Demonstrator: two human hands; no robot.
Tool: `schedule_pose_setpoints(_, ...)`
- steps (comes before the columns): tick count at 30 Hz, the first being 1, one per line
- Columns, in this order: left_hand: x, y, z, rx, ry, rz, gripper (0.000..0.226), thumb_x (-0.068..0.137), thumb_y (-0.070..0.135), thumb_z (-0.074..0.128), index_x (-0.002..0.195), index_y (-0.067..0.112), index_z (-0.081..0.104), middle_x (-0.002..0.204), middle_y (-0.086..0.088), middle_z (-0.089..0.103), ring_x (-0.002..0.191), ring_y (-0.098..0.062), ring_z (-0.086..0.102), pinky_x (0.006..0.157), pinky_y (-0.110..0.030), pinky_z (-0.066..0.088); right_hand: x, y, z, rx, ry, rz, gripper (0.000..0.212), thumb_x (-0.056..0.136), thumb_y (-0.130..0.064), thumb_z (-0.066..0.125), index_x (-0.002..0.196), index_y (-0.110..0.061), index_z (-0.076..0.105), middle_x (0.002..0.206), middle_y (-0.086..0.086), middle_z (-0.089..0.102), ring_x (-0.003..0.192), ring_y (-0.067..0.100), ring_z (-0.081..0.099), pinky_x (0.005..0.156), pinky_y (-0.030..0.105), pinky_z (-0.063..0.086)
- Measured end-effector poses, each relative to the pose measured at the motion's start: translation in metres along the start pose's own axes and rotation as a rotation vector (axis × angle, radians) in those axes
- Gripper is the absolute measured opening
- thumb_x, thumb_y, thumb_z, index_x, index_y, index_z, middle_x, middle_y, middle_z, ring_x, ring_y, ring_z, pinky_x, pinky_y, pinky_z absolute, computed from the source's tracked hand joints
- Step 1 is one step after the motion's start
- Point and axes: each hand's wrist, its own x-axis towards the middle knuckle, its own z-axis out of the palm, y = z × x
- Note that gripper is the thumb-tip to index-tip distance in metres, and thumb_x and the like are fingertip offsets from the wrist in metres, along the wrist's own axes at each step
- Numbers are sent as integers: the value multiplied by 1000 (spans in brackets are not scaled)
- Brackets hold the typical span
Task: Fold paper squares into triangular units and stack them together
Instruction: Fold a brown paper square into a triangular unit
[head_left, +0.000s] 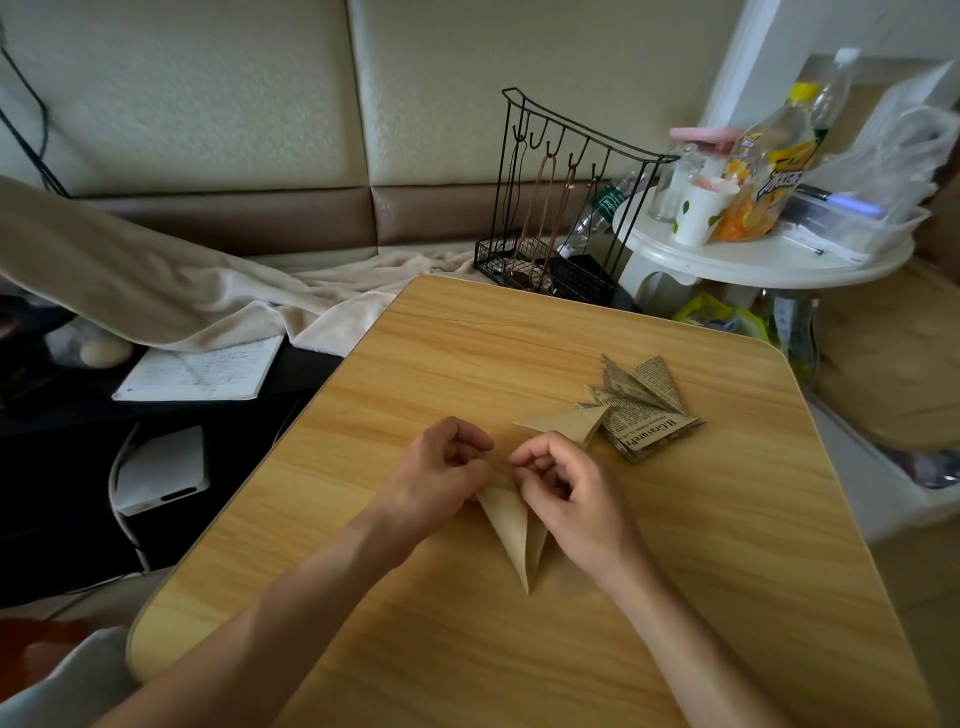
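Observation:
A plain brown paper piece, folded into long pointed flaps, is held over the wooden table, with its tips pointing toward me. My left hand pinches its upper left part with curled fingers. My right hand pinches the upper right part. Another brown triangular flap sticks out just beyond my right hand. Past it lies a stack of folded newspaper-print triangles on the table.
A black wire rack stands at the table's far edge. To the right, a white round side table carries bottles, cups and bags. A beige blanket, a notebook and a white box lie to the left.

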Motion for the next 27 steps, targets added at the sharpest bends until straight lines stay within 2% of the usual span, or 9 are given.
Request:
schedule_pose_setpoints(4, 0, -3, -3, -41, 33, -21, 23, 88, -3, 65, 101, 16, 69, 89, -2, 68, 68, -2, 61, 63, -19, 49, 0, -1, -1, 1, 20, 18, 17, 94, -5, 69, 93, -22, 73, 81, -10, 68, 74, 5, 58, 67, 20, 45)
schedule_pose_setpoints(8, 0, -4, -2, -98, 47, -31, 20, 91, -1, 67, 101, 16, 69, 86, -2, 69, 72, -9, 61, 66, -25, 49, 0, -5, -2, -34, 3, -26, 16, 94, -7, 70, 97, -22, 72, 89, -7, 70, 89, 15, 66, 77, 26, 51)
schedule_pose_setpoints(10, 0, -4, -2, -128, 36, -37, 18, 91, 1, 68, 100, 16, 69, 83, -2, 70, 71, -12, 62, 66, -30, 49, 0, -7, -2, -50, 1, -60, 18, 94, -4, 69, 96, -21, 72, 89, -7, 70, 89, 18, 65, 78, 29, 51)
schedule_pose_setpoints(13, -1, -4, -2, -156, 10, -23, 13, 93, 3, 70, 98, 15, 69, 79, -2, 70, 67, -12, 62, 62, -28, 49, 0, -8, -4, -67, 9, -101, 21, 93, 0, 68, 96, -19, 72, 89, -8, 70, 89, 20, 66, 79, 32, 52)
schedule_pose_setpoints(20, -1, -1, -1, -242, -10, -61, 12, 95, 0, 63, 98, 10, 68, 76, -2, 71, 70, -13, 69, 66, -24, 54, -1, -8, -3, -88, 37, -97, 24, 93, 0, 66, 95, -23, 73, 90, -12, 70, 90, 16, 67, 77, 23, 49)
schedule_pose_setpoints(27, -3, 2, 0, -299, -17, -97, 12, 96, -2, 61, 96, 9, 64, 80, -4, 65, 69, -13, 62, 60, -21, 50, 0, -8, -3, -52, 61, -61, 26, 95, 0, 64, 94, -25, 73, 86, -12, 69, 80, 9, 63, 68, 15, 41)
